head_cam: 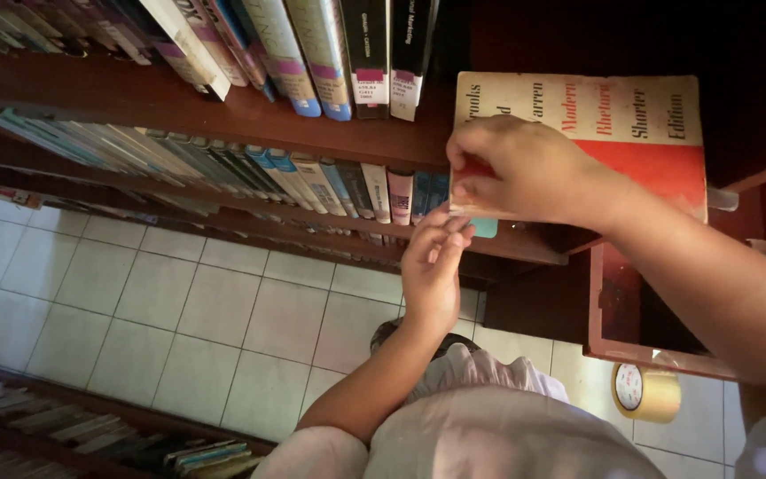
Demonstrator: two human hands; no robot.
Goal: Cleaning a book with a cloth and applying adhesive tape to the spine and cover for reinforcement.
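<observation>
A cream and red book (640,133) lies flat on the wooden shelf (250,120), cover facing up. My right hand (525,168) presses on its lower left corner with fingers bent over the spine end. My left hand (432,266) reaches up from below, its fingertips pinching the book's bottom edge beside a small teal label (485,228). Both hands touch the same book corner.
Rows of upright books (312,53) fill the upper shelf and a lower shelf (294,182). A roll of tape (644,392) lies on the white tiled floor (179,310) at right. Another bookshelf (64,426) runs along the bottom left. A dark red shelf frame (640,350) stands at right.
</observation>
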